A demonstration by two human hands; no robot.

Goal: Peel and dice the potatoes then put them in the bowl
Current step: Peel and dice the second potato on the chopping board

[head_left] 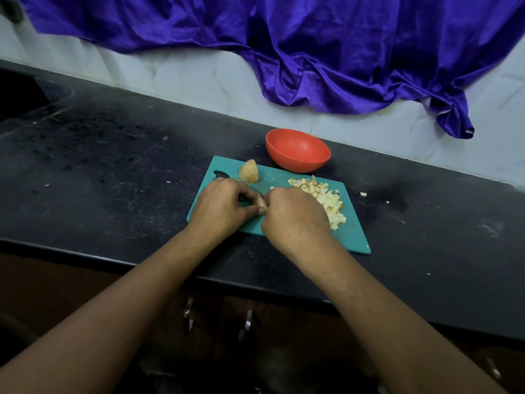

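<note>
Two hands meet over the middle of the teal plastic cutting board (352,234), which lies on the speckled black worktop (113,166). Starting from the left, our left hand (221,206) curls its fingers and thumb round a small pale potato piece (262,202), so that grip is closed on the piece and steadies it on the board. Just beyond that hand, near the board's far left corner, a tan-skinned half potato (248,172) sits apart from both hands, not yet diced. The small piece lies directly between the two grips, touching each, and too little of it shows for us to read its long axis. Our right hand (295,217) arches over it with the fingers curled down out of sight. That grip looks closed, but we cannot tell whether it holds a knife or only pinches the piece. A thin dark sliver between the hands may be a blade. Behind the right hand, off the board's far edge, stands the round orange-red plastic bowl (298,150), with nothing visible in it. Immediately right of the hand is the heap of diced potato (326,200), so we judge the right hand the nearer one for sweeping cubes toward the bowl. A few stray bits (363,194) lie on the worktop beyond the board.
</note>
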